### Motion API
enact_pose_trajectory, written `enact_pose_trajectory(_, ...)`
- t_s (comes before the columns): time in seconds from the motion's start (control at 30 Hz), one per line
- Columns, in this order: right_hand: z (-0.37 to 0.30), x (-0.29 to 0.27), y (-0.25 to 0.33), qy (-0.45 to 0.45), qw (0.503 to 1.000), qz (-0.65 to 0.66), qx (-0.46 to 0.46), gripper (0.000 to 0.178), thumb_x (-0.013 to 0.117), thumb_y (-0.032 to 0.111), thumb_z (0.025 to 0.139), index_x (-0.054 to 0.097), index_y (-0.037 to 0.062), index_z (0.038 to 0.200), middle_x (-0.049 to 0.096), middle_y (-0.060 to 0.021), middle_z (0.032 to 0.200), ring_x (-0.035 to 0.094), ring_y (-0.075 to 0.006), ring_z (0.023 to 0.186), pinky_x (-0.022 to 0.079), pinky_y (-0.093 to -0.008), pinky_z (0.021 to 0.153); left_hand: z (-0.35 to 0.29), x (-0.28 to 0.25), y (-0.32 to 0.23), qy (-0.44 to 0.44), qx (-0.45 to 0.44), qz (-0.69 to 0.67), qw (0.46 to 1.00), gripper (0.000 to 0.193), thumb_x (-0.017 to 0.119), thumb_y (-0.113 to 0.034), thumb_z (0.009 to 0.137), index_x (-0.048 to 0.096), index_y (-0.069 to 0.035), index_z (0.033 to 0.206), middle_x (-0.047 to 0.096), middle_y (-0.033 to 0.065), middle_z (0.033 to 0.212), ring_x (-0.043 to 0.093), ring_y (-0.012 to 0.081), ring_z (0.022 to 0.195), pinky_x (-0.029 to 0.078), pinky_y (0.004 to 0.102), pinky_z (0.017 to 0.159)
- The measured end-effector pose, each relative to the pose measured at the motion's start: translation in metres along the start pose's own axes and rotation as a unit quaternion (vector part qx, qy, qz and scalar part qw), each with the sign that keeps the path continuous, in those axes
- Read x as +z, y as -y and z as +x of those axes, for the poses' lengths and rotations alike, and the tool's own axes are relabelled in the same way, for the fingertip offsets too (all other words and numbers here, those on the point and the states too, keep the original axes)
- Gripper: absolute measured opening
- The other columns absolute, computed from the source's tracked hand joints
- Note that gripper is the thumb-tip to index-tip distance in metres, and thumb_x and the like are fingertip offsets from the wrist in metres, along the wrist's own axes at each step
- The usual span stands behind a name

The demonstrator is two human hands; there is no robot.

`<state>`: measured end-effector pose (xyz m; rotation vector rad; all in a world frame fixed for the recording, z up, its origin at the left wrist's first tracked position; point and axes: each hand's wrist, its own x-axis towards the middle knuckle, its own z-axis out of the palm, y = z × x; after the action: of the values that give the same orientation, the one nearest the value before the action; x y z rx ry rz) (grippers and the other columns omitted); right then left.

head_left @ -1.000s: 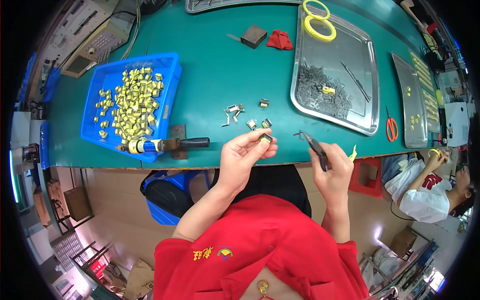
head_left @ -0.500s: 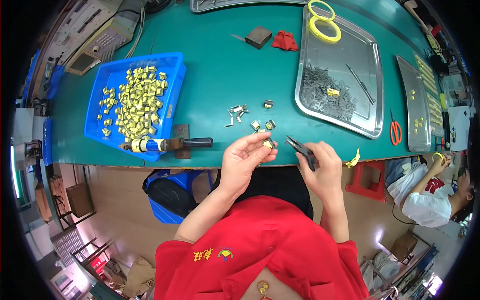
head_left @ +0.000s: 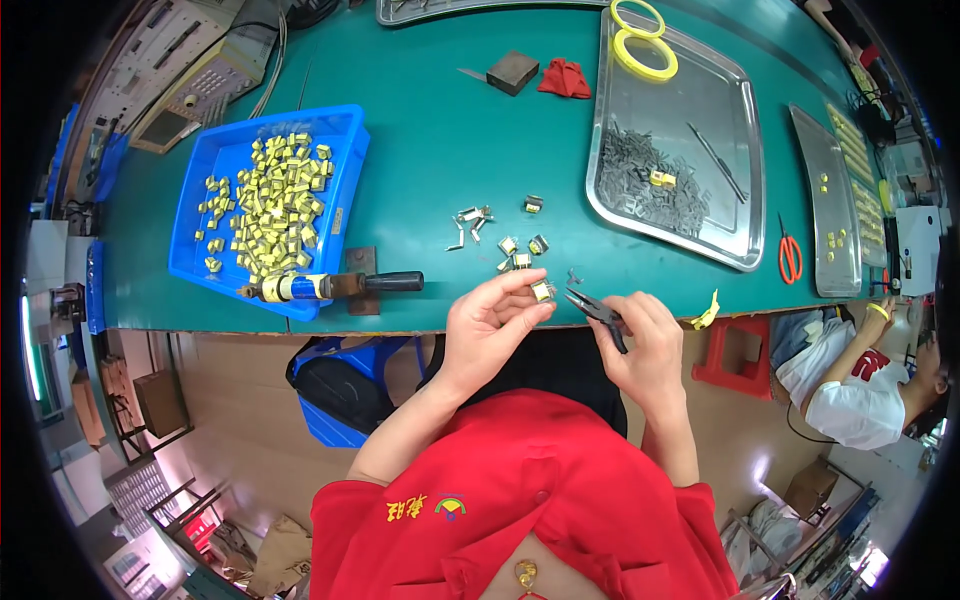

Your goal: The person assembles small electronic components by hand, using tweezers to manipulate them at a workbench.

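Between the thumb and fingers of my left hand [head_left: 492, 325] is a small yellow-wrapped transformer [head_left: 542, 291] with metal pins. My right hand [head_left: 645, 340] is closed round black pliers [head_left: 602, 312], whose jaws point at the transformer but stay a little apart from it. A small dark piece [head_left: 574, 277] shows just beyond the plier tips. Several similar transformers [head_left: 522, 260] stand on the green table past my left fingertips. Beside them lie several shiny metal pieces [head_left: 474, 215].
A blue bin [head_left: 350, 150] full of yellow transformers stands at left, a black-handled tool [head_left: 395, 282] by its near corner. At right, a metal tray [head_left: 740, 255] holds grey pieces, tweezers and yellow tape rolls [head_left: 645, 58]. Red-handled scissors [head_left: 790, 262] lie beyond; another person [head_left: 850, 400] sits far right.
The pliers have shifted slightly nearer to me and left. A small dark piece now shows apart from their tips. My left hand has turned the transformer a little.
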<state>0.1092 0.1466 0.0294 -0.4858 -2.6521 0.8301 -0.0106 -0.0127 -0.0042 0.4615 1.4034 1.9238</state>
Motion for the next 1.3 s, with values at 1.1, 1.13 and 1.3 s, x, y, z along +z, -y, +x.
enact_pose_trajectory(1.1, 0.022, 0.007, -0.02, -0.144, 0.983, 0.068, -0.09, 0.031, 0.069, -0.004, 0.071, 0.06, 0.0012, 0.1, 0.059, -0.0108, 0.092, 0.058, -0.0249, 0.085, 0.045, -0.0338, 0.079, 0.009, 0.001, -0.008, 0.032, -0.018, -0.021, 0.999, 0.033, 0.062, -0.003, 0.09, 0.058, 0.001, 0.122, 0.066, 0.0087, 0.108, 0.064, 0.0145, 0.098, 0.051, 0.0259, 0.088)
enact_pose_trajectory(1.13, 0.02, 0.003, -0.01, -0.091, 0.981, 0.151, -0.08, 0.036, 0.071, -0.004, 0.07, 0.06, 0.0003, 0.104, 0.059, -0.0107, 0.093, 0.058, -0.022, 0.083, 0.046, -0.0311, 0.075, 0.009, 0.004, -0.008, 0.047, -0.031, -0.018, 0.998, 0.033, 0.061, -0.002, 0.09, 0.058, 0.001, 0.123, 0.066, 0.0088, 0.109, 0.064, 0.0148, 0.099, 0.051, 0.0261, 0.089)
enact_pose_trajectory(1.3, 0.024, 0.009, 0.003, -0.007, 0.961, 0.261, -0.094, 0.039, 0.075, -0.004, 0.069, 0.065, 0.0, 0.106, 0.062, -0.0095, 0.086, 0.06, -0.0179, 0.074, 0.049, -0.0269, 0.065, 0.007, 0.003, 0.002, 0.076, 0.063, 0.062, 0.993, 0.033, 0.061, -0.003, 0.091, 0.059, 0.0, 0.124, 0.065, 0.009, 0.111, 0.062, 0.0136, 0.102, 0.05, 0.0254, 0.089)
